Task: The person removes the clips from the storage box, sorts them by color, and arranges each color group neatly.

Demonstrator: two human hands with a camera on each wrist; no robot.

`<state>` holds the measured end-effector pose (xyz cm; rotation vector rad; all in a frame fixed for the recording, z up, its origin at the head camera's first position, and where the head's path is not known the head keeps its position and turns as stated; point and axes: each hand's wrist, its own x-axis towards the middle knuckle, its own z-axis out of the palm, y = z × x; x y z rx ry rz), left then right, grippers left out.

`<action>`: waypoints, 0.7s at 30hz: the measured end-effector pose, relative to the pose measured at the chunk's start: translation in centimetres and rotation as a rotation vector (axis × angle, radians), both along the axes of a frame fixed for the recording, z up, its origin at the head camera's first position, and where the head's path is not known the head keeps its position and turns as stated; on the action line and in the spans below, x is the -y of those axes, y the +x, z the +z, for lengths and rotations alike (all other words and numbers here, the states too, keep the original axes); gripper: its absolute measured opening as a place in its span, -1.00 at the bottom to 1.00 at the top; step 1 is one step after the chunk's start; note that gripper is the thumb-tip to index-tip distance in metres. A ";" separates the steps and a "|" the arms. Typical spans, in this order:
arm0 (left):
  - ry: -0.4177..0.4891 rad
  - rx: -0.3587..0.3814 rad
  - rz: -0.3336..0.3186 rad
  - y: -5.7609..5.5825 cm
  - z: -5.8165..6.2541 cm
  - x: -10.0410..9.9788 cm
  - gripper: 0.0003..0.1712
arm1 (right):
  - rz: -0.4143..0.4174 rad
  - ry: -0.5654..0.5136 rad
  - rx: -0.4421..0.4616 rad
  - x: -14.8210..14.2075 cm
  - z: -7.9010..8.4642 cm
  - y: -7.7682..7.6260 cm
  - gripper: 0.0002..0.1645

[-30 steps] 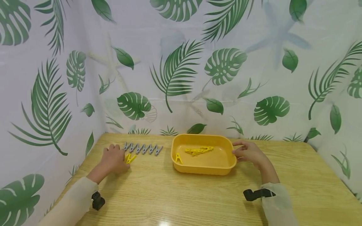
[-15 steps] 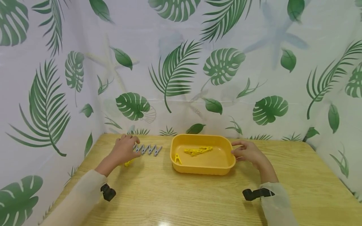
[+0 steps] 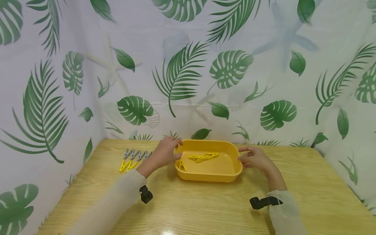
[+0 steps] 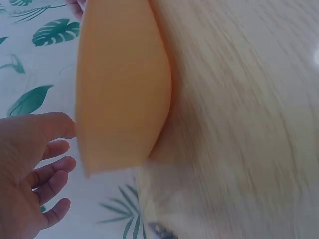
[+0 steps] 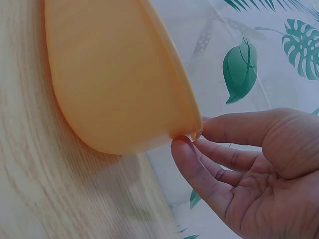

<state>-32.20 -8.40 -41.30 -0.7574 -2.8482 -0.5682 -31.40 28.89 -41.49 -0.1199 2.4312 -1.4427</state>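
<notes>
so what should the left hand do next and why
I'd probably dip the left hand into the yellow bin and pinch the lone yellow clip near its left wall: that clip lies closest to the hand, the right hand holds the bin's right end, and two yellow clips sit in front of the grey clips, suggesting a row to extend.

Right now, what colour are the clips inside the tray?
The clips are yellow, seen best in the head view.

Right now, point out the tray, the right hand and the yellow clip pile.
Tray (image 3: 208,178), head view, on its front wall.
Right hand (image 3: 257,159), head view, middle of the hand.
Yellow clip pile (image 3: 203,158), head view, its middle.
</notes>
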 end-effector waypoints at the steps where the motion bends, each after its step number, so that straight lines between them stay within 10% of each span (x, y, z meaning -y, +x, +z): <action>1: -0.011 -0.010 -0.015 -0.2 -0.2 -0.6 -0.63 | -0.003 0.003 0.001 0.0 -0.1 0.0 -0.38; 21: -0.269 -0.022 -0.042 -1.9 -2.5 -5.3 -0.81 | -0.008 -0.013 0.007 -0.2 -0.2 -0.1 -0.38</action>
